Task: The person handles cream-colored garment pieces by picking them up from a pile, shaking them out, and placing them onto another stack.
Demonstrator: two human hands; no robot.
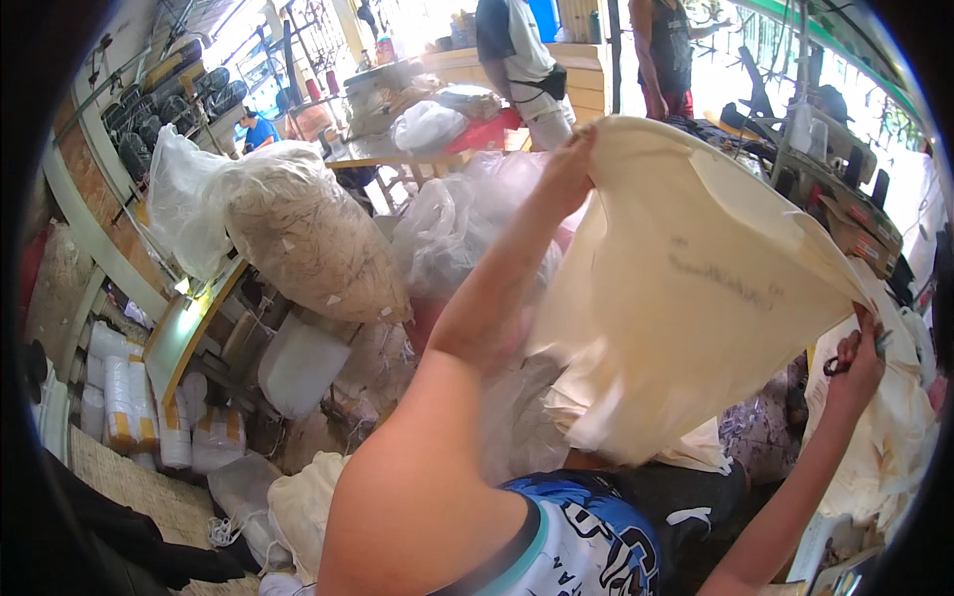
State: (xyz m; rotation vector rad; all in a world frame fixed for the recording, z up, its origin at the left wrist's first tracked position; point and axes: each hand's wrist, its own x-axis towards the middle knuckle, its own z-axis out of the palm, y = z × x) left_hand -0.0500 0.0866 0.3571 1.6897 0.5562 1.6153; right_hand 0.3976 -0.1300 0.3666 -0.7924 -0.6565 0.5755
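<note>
A large cream cloth (696, 278) is stretched out in the air in front of me, with faint dark lettering showing on it. Its lower part is blurred by motion. My left hand (574, 174) is closed on the upper left corner, arm reaching far forward. At the cloth's right edge, my right hand (857, 366) grips it lower down and nearer to me. A small dark looped thing, like a scissor handle, shows at the fingers of that hand. More cream cloth (865, 437) hangs in a heap beside and below the right hand.
A stuffed clear plastic sack (308, 228) leans at the left, near wrapped white rolls (124, 397). Translucent bags (447, 228) lie beyond my left arm. Machine equipment (845, 159) stands at the far right. Two people stand at the back; another person in blue is farther left.
</note>
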